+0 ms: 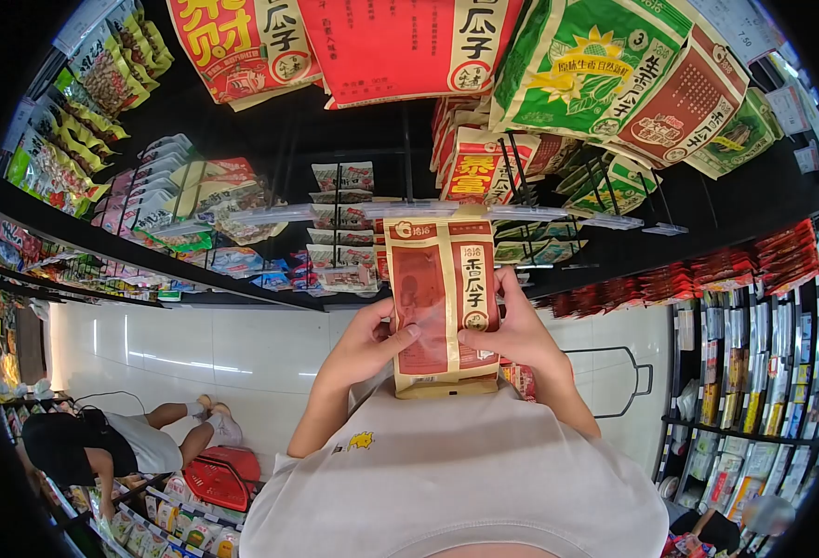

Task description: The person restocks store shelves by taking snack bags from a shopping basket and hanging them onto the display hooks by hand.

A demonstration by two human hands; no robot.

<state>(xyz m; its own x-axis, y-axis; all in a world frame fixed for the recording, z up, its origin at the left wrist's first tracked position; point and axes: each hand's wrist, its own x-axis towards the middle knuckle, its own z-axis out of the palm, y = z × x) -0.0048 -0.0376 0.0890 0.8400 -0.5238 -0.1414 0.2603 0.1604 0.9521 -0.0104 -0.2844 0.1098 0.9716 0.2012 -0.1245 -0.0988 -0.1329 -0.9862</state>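
Note:
A red and tan bag of sunflower seeds [431, 279] is held upright between my two hands, close to my chest. My left hand [372, 339] grips its left side, the thumb lying across the front. On the right side my right hand [513, 325] holds the bag, its thumb also pressed on the front. The fingers behind the bag are partly hidden. Just beyond the bag runs the shelf's clear front rail [335, 214].
Large red seed bags [395, 46] and a green seed bag [591, 60] hang above. Small snack packs [341, 237] hang on hooks. A person [102, 446] is near a red basket [221, 477] at lower left. Another shelf [753, 372] stands at the right.

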